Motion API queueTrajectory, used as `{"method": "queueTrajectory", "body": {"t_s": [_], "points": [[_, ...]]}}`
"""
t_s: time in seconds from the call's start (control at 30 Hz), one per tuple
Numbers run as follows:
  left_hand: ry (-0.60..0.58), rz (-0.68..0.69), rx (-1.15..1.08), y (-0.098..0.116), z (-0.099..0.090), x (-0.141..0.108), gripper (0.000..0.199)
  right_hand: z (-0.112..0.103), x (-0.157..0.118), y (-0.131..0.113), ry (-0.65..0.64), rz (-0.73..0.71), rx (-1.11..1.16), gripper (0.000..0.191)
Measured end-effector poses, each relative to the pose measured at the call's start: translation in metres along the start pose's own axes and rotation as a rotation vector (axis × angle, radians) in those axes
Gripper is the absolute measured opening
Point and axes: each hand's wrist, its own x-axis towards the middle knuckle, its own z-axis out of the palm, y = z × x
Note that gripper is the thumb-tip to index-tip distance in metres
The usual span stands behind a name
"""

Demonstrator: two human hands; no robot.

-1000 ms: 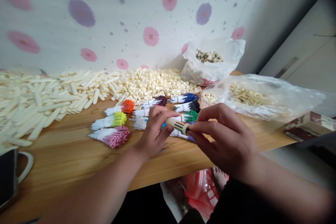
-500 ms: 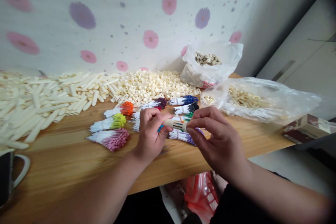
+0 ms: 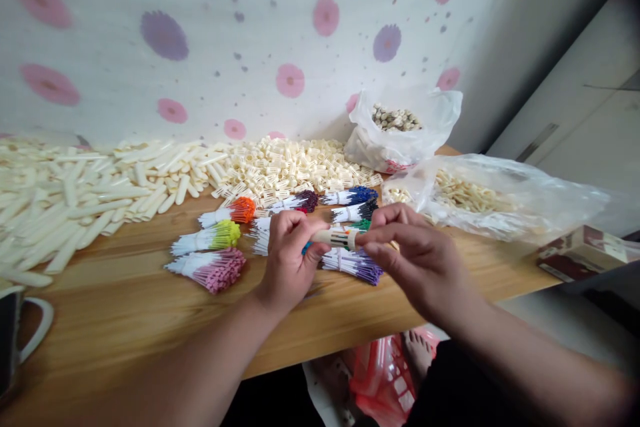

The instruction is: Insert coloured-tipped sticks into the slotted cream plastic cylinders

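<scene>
In front of me, my left hand (image 3: 293,250) is closed around a cream multicolour pen barrel (image 3: 330,237), held nearly level above the table. Dark slots run along its right part, and a small orange bit shows in one. The fingertips of my right hand (image 3: 400,247) are pinched together at the barrel's right end. A small orange-yellow spot shows between those fingers; what they hold is mostly hidden. Under and around the hands lie bundles of white refills with coloured ends, such as a purple bundle (image 3: 353,265), a pink one (image 3: 220,269) and a yellow-green one (image 3: 207,237).
Long cream barrels (image 3: 100,193) are heaped at left, short slotted cream parts (image 3: 285,163) behind the bundles. Plastic bags of small parts (image 3: 395,118) and cream pieces (image 3: 465,193) stand at right, near a small box (image 3: 575,252). A cup handle (image 3: 39,327) shows at left.
My right fingers have shifted slightly right along the barrel's end and loosened their wrap. The left hand still grips the barrel. The view has tilted a little.
</scene>
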Motion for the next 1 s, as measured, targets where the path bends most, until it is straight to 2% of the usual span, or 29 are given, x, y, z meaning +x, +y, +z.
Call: {"method": "queueTrajectory", "body": {"t_s": [0.1, 0.13, 0.2, 0.23, 0.3, 0.4, 0.53, 0.67, 0.8, 1.0], "points": [[-0.060, -0.102, -0.160, -0.003, 0.004, 0.001, 0.034, -0.025, 0.027, 0.032, 0.146, 0.010, -0.043, 0.011], [-0.065, -0.138, -0.207, -0.005, 0.006, 0.001, 0.033, -0.032, 0.038, 0.047, 0.157, 0.085, -0.096, 0.016], [-0.064, -0.206, -0.281, -0.008, 0.008, 0.001, 0.032, -0.040, 0.059, 0.079, 0.039, 0.215, -0.295, 0.022], [-0.065, -0.237, -0.305, -0.010, 0.009, 0.000, 0.032, -0.041, 0.067, 0.094, -0.084, 0.238, -0.443, 0.021], [-0.070, -0.287, -0.341, -0.014, 0.010, 0.000, 0.033, -0.036, 0.081, 0.119, -0.264, 0.230, -0.625, 0.019], [-0.082, -0.345, -0.366, -0.019, 0.010, -0.001, 0.034, -0.022, 0.093, 0.143, -0.394, 0.208, -0.704, 0.016], [-0.084, -0.411, -0.374, -0.026, 0.010, -0.003, 0.036, -0.013, 0.105, 0.159, -0.511, 0.215, -0.809, 0.016], [-0.072, -0.476, -0.401, -0.034, 0.010, -0.009, 0.034, -0.023, 0.112, 0.171, -0.576, 0.265, -0.918, 0.020], [-0.099, -0.490, -0.426, -0.037, 0.010, -0.013, 0.030, -0.032, 0.109, 0.183, -0.639, 0.284, -0.959, 0.021], [-0.100, -0.490, -0.434, -0.037, 0.009, -0.013, 0.032, -0.028, 0.101, 0.190, -0.655, 0.290, -1.023, 0.019]]}}
